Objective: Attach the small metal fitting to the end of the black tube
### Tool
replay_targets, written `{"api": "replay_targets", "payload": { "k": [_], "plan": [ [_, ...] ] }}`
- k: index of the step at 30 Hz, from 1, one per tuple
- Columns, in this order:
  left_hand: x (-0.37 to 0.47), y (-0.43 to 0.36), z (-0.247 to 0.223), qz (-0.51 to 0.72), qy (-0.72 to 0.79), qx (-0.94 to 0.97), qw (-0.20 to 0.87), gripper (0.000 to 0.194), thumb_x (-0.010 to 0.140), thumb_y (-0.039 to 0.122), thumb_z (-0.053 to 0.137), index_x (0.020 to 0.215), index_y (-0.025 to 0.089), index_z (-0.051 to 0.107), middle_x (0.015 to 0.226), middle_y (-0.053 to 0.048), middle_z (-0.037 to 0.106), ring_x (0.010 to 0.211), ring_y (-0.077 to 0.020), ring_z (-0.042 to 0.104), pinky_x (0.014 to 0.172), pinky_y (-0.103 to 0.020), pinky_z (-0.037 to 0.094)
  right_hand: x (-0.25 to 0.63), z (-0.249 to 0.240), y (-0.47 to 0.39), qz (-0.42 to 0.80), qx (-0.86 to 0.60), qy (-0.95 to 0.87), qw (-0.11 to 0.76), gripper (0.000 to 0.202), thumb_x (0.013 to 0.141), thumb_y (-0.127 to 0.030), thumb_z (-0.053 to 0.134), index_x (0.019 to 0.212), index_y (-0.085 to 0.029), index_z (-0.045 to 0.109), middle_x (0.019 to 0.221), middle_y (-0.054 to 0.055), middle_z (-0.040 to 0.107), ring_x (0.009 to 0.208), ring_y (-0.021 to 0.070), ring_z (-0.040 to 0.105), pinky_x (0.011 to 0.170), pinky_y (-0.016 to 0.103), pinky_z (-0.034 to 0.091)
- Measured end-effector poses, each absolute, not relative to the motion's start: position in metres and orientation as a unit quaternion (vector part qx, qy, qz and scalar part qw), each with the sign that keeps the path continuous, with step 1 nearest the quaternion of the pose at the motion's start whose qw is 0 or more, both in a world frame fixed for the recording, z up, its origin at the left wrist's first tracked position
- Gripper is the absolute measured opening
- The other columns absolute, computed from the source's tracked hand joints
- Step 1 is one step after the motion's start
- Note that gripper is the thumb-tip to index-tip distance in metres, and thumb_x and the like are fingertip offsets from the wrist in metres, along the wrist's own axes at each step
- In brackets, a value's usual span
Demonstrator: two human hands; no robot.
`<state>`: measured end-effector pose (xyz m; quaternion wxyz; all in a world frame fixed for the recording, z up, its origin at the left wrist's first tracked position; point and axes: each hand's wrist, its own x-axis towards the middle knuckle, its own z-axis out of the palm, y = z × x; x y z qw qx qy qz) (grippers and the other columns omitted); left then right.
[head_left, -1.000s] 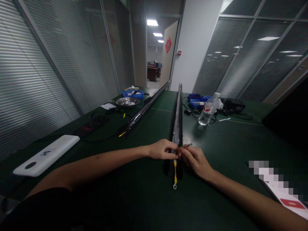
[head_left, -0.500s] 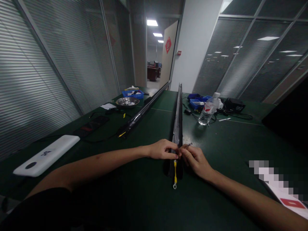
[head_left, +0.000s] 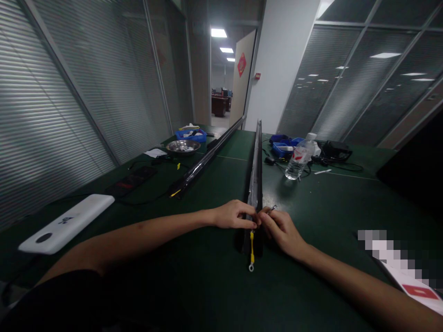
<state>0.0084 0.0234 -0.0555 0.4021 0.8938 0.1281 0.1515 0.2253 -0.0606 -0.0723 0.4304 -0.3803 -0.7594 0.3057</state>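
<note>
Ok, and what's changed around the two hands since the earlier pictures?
Very little: the small metal piece at the right hand may have tilted slightly, but it is too small to be sure. No grasp or release shows. The left hand, the long strip under it and the yellow wire with its ring end look unchanged.

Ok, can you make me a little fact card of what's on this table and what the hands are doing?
Left hand: resting on the long dark bar
Right hand: closed beside it, a small shiny piece poking out
Yellow wire: at the bar's near end, metal ring on its tip
Second bar: lying to the left
Right side: clear bottle
Left side: white slab
</note>
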Motion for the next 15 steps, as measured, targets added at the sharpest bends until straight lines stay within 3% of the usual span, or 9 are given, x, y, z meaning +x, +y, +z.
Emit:
{"api": "replay_targets", "payload": {
  "k": [15],
  "plan": [
    [0.0092,0.0248,-0.0573,0.163,0.124,0.886,0.417,0.02,0.098,0.033,0.071,0.102,0.013,0.075,0.087,-0.001,0.063,0.066,-0.0094,0.051,0.06,-0.019,0.035,0.2242,-0.0711,-0.0606,0.311,-0.402,-0.752,0.42,0.053,0.109,-0.054,0.048,0.072,-0.019,0.06,0.067,0.001,0.059,0.055,0.0133,0.056,0.053,0.026,0.044]
  ]
}}
